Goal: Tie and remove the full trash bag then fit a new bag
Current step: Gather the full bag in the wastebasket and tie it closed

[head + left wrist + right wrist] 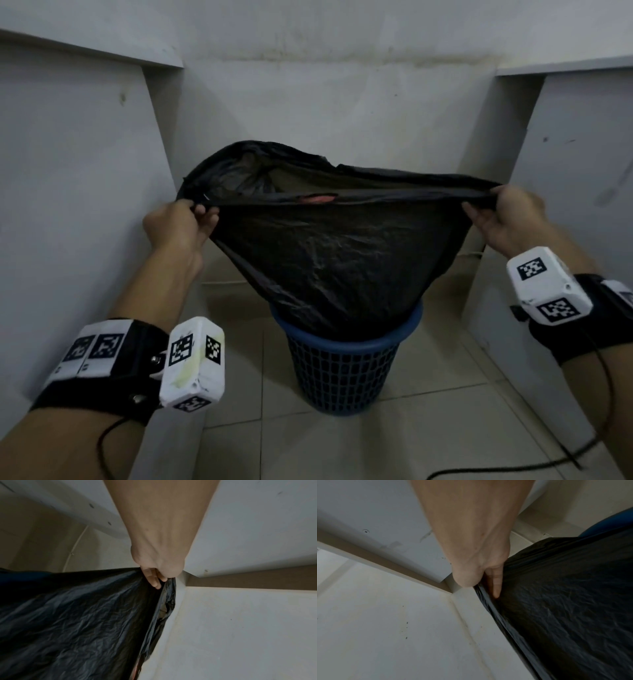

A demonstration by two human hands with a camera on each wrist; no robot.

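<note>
On the left we see the left hand (178, 222) with its fingers (153, 580) curled tight over the left end of the black trash bag (335, 253) mouth. The bag is stretched wide between both hands, its lower part seated in the blue basket (342, 370) standing on the tiled floor (428, 421). On the right, the right hand (503, 219) pinches the other end. We can read no writing on the bag or basket.

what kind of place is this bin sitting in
Probably an indoor nook in a home or office, between furniture. A blue mesh bin stands on a pale tiled floor, flanked by white panels like desk or cabinet sides, against a stained white wall.
</note>
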